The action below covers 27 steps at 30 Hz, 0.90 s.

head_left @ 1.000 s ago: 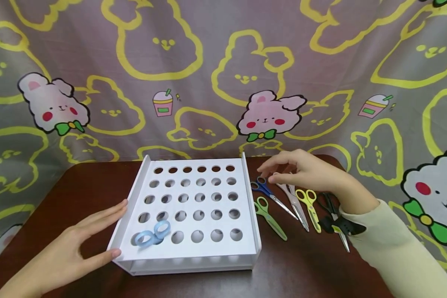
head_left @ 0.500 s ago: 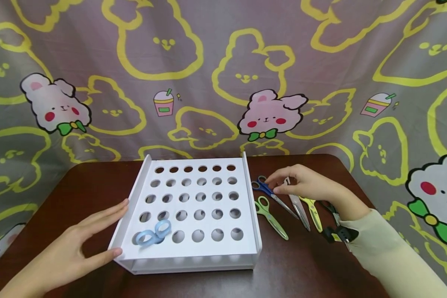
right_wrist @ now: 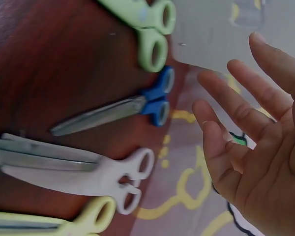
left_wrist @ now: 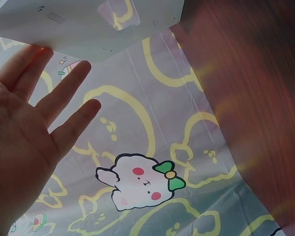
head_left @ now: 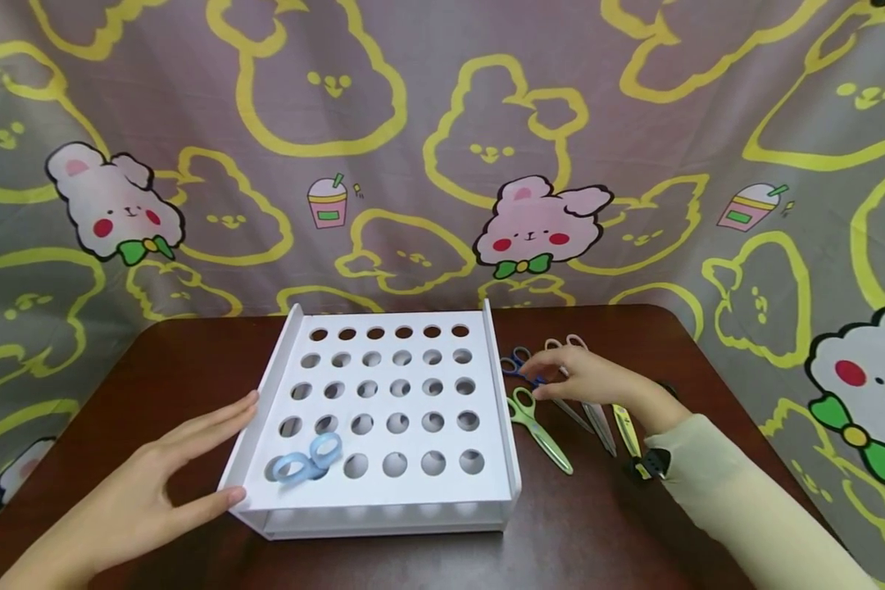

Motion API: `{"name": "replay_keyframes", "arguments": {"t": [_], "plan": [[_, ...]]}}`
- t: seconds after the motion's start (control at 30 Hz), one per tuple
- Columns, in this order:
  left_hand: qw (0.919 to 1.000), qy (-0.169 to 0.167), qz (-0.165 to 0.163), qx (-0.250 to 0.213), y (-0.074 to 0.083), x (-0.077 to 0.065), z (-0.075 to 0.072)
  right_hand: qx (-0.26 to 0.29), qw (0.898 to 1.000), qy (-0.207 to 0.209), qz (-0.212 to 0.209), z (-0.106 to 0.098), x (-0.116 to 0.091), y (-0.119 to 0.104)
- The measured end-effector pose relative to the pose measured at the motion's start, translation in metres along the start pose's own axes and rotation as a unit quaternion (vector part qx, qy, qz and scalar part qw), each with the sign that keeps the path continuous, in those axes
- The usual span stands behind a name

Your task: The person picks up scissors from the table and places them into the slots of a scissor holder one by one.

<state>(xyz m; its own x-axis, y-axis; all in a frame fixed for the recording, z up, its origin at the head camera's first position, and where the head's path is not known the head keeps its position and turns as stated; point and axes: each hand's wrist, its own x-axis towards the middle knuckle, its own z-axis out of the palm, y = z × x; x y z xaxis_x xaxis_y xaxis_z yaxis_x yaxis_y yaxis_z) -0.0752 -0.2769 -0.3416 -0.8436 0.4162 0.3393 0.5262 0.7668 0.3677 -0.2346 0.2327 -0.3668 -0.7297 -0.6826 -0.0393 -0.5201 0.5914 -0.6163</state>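
- White perforated rack [head_left: 383,489]: stands on the wood tabletop [head_left: 583,524]; looks stiff and fairly light, liable to slide if pushed, so best steadied by its side walls.
- Left hand [head_left: 143,492]: straight fingers and thumb touch the rack's side wall without gripping it. The left wrist view adds that wall's outer face, hidden from the head camera.
- Right hand [head_left: 586,377]: fingers loosely bent, grasping nothing, over the blue-handled scissors [right_wrist: 132,104]. The right wrist view shows a bare palm and those scissors whole; the head view has the hand across them.
- Pale-handled scissors [right_wrist: 83,182], green scissors [head_left: 538,434] and yellow scissors [head_left: 625,428]: on the table, right of the rack.
- Blue-handled scissors: on the table beside the rack; probably light, rigid, slick-bladed, best pinched by the finger loops.
- Light-blue scissors [head_left: 306,469]: only the head view shows their loops, at the rack's front row; blades hidden.
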Motion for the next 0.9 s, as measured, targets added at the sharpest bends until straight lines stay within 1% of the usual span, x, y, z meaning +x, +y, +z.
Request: {"name": "replay_keyframes", "arguments": {"t": [0.1,0.23,0.37,0.43,0.53,0.67,0.77,0.9], "plan": [[1.0,0.002,0.004,0.0,0.0,0.0,0.0,0.007,1.0,-0.011,0.002,0.007,0.001,0.007],[1.0,0.002,0.004,-0.004,0.001,-0.001,0.001,0.008,1.0,-0.016,0.009,0.016,0.005,0.014],[1.0,0.003,0.004,-0.005,0.001,-0.001,0.001,0.003,0.999,-0.023,0.029,0.023,0.007,0.017],[1.0,0.003,0.003,-0.006,0.001,-0.001,0.002,0.001,0.999,-0.028,0.031,0.025,0.008,0.017],[1.0,0.002,0.002,-0.006,0.001,-0.001,0.002,-0.003,0.999,-0.032,0.014,0.029,0.01,0.019],[0.9999,0.003,0.006,-0.008,0.001,-0.001,0.001,-0.024,0.999,-0.034,-0.016,0.031,0.013,0.021],[0.9999,0.003,0.006,-0.01,0.001,-0.001,0.001,-0.032,0.999,-0.034,-0.026,0.031,0.014,0.023],[1.0,0.002,0.001,-0.009,0.001,-0.001,0.001,-0.028,0.999,-0.042,-0.02,0.032,0.015,0.024]]}}
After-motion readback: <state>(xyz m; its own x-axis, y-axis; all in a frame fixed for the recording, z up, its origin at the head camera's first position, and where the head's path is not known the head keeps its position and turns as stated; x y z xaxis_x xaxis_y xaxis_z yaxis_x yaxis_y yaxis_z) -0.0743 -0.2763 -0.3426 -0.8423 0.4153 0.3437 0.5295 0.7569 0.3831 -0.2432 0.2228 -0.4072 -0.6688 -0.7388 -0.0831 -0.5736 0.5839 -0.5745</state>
